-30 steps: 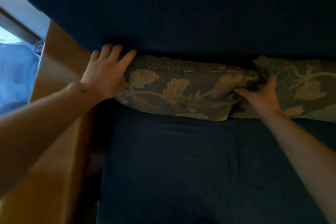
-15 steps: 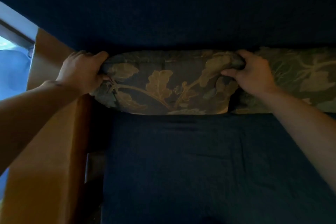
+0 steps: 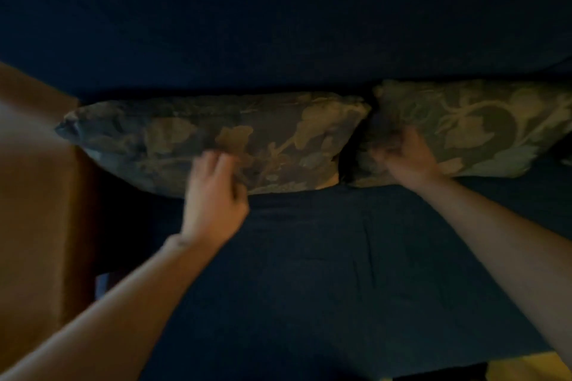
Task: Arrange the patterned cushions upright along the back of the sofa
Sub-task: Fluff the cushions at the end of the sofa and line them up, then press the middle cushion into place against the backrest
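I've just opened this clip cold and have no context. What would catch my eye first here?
Two leaf-patterned cushions stand side by side against the dark blue sofa back: the left cushion near the wooden armrest, the right cushion running toward the frame's right edge. The left hand is at the left cushion's lower front, and the right hand is at the right cushion's near corner by the gap between them; both are motion-blurred, so any grip is unclear.

head cam – close, facing down
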